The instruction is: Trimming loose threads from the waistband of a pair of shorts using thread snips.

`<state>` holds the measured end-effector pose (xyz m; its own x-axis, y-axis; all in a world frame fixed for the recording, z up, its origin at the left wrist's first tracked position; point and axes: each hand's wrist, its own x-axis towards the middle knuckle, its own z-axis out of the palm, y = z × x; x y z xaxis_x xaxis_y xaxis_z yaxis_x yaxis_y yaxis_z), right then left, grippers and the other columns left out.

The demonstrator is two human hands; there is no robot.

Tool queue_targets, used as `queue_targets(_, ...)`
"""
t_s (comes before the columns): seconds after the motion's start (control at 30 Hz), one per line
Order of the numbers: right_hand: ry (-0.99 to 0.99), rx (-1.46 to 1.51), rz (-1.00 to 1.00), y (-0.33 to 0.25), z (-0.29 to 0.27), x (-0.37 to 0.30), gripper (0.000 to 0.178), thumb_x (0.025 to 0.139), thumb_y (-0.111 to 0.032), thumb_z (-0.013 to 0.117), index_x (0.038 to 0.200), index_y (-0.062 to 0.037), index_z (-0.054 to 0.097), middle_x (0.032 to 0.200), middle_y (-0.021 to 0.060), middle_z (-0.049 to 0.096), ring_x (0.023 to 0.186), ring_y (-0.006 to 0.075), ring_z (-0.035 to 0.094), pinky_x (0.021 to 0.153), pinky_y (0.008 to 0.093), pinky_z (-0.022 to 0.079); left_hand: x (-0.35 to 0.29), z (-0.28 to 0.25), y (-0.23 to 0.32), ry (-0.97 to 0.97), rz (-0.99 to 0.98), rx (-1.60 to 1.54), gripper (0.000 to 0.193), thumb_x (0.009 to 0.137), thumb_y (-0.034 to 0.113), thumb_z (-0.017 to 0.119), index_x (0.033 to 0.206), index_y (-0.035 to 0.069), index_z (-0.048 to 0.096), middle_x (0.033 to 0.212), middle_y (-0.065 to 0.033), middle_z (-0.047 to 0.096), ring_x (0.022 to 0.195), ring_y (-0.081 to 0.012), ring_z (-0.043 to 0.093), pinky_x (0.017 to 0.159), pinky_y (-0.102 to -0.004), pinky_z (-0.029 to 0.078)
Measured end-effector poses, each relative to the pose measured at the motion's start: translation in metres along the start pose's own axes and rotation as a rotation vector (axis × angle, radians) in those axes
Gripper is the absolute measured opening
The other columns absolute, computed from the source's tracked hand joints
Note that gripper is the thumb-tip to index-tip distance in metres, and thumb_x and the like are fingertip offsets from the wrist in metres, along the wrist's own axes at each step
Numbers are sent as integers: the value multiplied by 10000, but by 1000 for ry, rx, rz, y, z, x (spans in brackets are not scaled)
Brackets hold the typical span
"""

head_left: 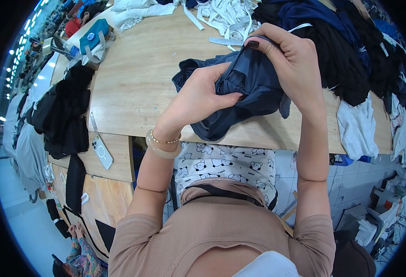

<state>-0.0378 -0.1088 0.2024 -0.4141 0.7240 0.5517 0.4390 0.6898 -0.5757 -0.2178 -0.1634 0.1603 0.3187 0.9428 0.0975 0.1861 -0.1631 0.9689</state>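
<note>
A dark navy garment [258,87] with a gathered, elastic-looking edge is held up just above the wooden table [138,74]. My left hand [203,94] grips its near left part, thumb on the outside and the other fingers hidden behind the cloth. Higher and to the right, my right hand [288,57] pinches the garment's upper edge between thumb and fingers. The seam runs taut between both hands, while the rest of the cloth hangs in folds toward the tabletop. Which kind of garment it is, I cannot tell.
White fabric strips [226,18] and a metal ruler [226,42] lie beyond my hands. Dark clothes [341,55] pile up at right, beside a white cloth [357,124]. At left are black garments [67,111], a phone [102,151] and a teal bag [94,39]. Another person [80,254] sits lower left.
</note>
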Motion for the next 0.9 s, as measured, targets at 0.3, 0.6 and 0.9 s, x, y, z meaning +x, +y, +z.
queue_targets(0.3,-6,-83,-60,2,-2,5,140,845,-123,610,891,4,647,650,54,608,557,80,538,532,189,405,-4,0,6,-45,49,55,276,762,54,672,992,-51,559,847,-5,612,771,-43,516,696,-202,453)
queue_targets(0.6,-3,-58,-33,-2,-4,4,139,837,-126,619,876,3,651,650,44,609,544,73,526,511,193,389,-3,3,8,27,-20,-5,315,782,63,644,1057,-63,552,847,4,596,765,-38,504,690,-187,443)
queue_targets(0.9,42,17,-199,-38,3,-25,186,750,-185,698,765,-51,570,653,88,547,565,247,544,490,313,408,8,0,6,510,522,652,208,655,111,687,828,95,572,856,-22,566,851,-202,549,961,-453,258)
